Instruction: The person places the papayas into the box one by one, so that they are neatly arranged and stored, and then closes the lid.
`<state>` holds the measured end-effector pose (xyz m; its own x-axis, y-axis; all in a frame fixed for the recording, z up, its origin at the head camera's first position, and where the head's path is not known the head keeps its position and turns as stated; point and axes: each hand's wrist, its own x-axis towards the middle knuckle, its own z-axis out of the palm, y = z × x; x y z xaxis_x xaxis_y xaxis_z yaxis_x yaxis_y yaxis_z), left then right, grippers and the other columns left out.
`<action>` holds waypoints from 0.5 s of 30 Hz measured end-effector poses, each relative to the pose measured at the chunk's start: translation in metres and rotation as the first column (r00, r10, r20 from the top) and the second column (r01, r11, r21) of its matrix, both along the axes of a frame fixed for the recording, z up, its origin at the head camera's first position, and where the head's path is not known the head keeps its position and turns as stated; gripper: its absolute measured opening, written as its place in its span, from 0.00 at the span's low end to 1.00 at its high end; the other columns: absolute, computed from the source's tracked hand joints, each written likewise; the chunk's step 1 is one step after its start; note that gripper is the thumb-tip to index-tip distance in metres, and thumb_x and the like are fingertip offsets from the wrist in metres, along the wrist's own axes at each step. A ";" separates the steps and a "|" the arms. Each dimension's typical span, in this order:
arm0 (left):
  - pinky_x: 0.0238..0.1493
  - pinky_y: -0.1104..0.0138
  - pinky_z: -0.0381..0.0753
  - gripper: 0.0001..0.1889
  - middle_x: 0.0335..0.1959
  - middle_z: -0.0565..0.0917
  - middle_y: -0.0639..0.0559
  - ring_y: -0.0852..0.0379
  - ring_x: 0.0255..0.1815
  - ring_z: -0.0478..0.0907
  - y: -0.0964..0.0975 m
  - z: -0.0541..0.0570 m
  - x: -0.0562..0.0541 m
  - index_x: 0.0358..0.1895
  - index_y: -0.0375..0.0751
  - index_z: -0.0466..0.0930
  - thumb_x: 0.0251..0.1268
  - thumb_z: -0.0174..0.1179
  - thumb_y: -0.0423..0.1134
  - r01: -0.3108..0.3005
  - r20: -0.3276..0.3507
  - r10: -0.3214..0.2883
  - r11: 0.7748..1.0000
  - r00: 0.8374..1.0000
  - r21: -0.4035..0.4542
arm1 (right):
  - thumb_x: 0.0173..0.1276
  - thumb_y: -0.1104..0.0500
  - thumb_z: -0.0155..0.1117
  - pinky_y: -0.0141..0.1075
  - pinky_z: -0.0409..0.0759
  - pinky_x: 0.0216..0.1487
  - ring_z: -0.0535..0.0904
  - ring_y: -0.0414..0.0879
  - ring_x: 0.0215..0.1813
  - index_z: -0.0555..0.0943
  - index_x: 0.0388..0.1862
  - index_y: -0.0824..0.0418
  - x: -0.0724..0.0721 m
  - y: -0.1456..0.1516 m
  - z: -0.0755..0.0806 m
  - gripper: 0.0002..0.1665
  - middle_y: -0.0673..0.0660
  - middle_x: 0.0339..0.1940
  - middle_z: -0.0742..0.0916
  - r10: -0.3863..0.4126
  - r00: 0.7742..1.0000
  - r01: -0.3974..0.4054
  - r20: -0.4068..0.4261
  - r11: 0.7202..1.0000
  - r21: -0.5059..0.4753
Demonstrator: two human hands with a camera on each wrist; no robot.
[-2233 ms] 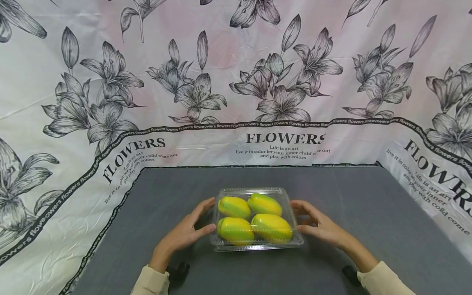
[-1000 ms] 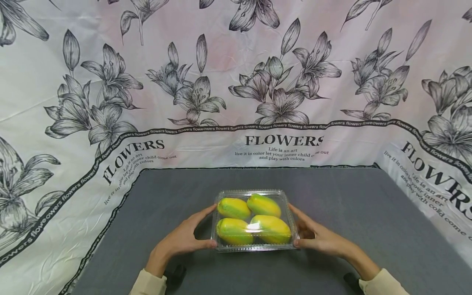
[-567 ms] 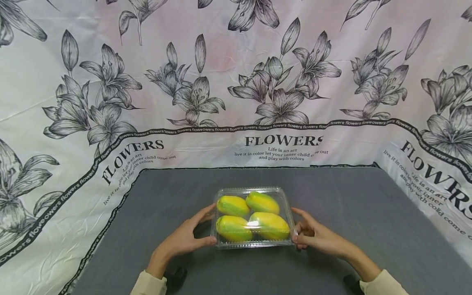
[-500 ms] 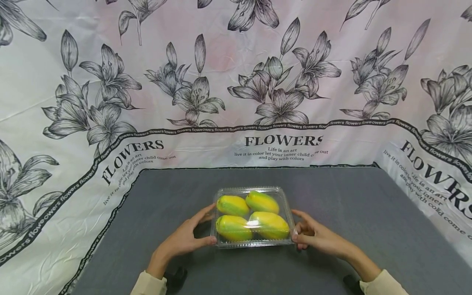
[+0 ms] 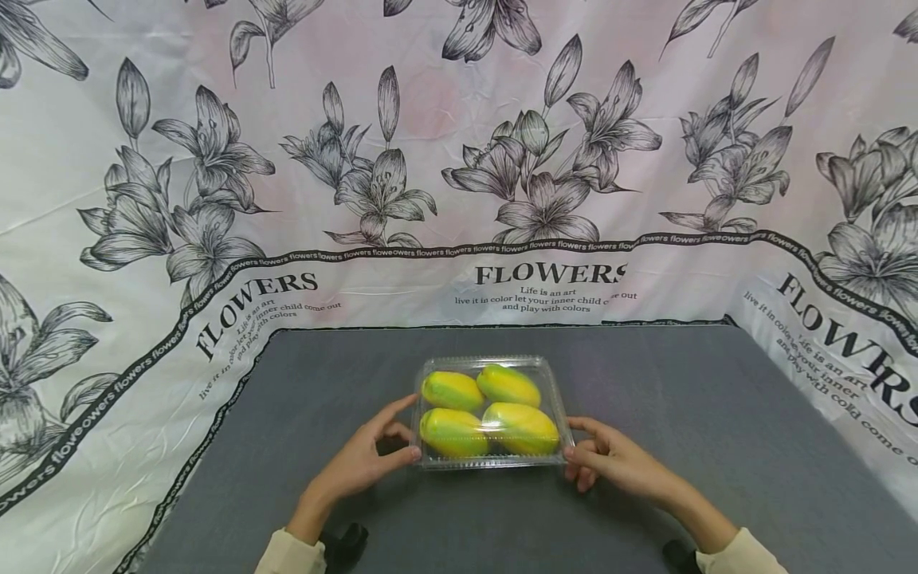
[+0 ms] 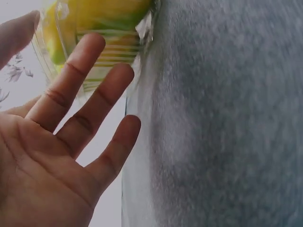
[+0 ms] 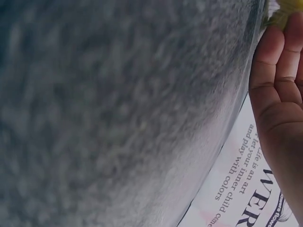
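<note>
A clear plastic clamshell box [image 5: 491, 462] lies on the grey table, its lid down over several yellow-green, mango-like fruits [image 5: 519, 428]. At its left side is my left hand [image 5: 358, 458], thumb by the near corner and index finger by the side wall. The left wrist view shows that left hand [image 6: 61, 137] with fingers spread and extended close to the box [image 6: 113, 52]. My right hand [image 5: 620, 462] touches the near right corner with its thumb, the other fingers bent loosely beside it. Only a sliver of the box appears past the right fingertips [image 7: 271, 45] in the right wrist view.
The grey tabletop [image 5: 459, 526] reaches back to a floral cloth [image 5: 445, 287] printed with lettering, which hangs behind it and along both sides. Dark wrist-worn devices [image 5: 347, 546] sit under the beige sleeves [image 5: 290, 552].
Both hands have come in against the box's sides. The box has slid slightly away from the person, and the hands have moved along with it. The right fingers have bent more.
</note>
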<state>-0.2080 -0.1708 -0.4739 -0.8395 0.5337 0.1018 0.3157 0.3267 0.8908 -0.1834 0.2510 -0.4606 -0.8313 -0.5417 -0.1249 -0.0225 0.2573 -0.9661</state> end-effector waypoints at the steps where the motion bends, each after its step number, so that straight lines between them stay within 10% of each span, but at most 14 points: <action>1: 0.54 0.62 0.83 0.41 0.43 0.89 0.49 0.57 0.44 0.85 0.000 0.000 0.000 0.83 0.50 0.49 0.73 0.63 0.45 0.008 0.009 -0.008 1.000 1.000 0.013 | 0.81 0.56 0.55 0.43 0.88 0.41 0.86 0.46 0.31 0.46 0.79 0.78 0.000 -0.001 0.000 0.43 0.65 0.38 0.89 -0.006 1.000 0.006 -0.004 1.000 -0.002; 7: 0.52 0.67 0.83 0.44 0.43 0.90 0.44 0.60 0.45 0.86 -0.001 0.003 -0.001 0.84 0.45 0.42 0.75 0.61 0.42 0.033 0.149 -0.044 0.997 0.988 0.075 | 0.81 0.55 0.55 0.43 0.88 0.40 0.86 0.45 0.30 0.44 0.79 0.79 0.001 -0.004 0.000 0.45 0.59 0.35 0.88 -0.018 1.000 0.019 0.020 1.000 -0.023; 15: 0.55 0.66 0.84 0.44 0.38 0.92 0.51 0.57 0.42 0.89 0.003 0.001 -0.003 0.81 0.30 0.40 0.77 0.58 0.43 0.052 0.349 -0.115 0.982 0.930 0.184 | 0.81 0.54 0.54 0.42 0.88 0.40 0.85 0.42 0.31 0.45 0.79 0.77 0.000 -0.005 -0.003 0.44 0.54 0.33 0.87 -0.022 0.999 0.024 0.040 0.999 -0.027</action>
<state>-0.2112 -0.1676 -0.4731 -0.7899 0.6047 -0.1017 -0.0139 0.1482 0.9889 -0.1830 0.2462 -0.4636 -0.8382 -0.5261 -0.1438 0.0220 0.2308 -0.9728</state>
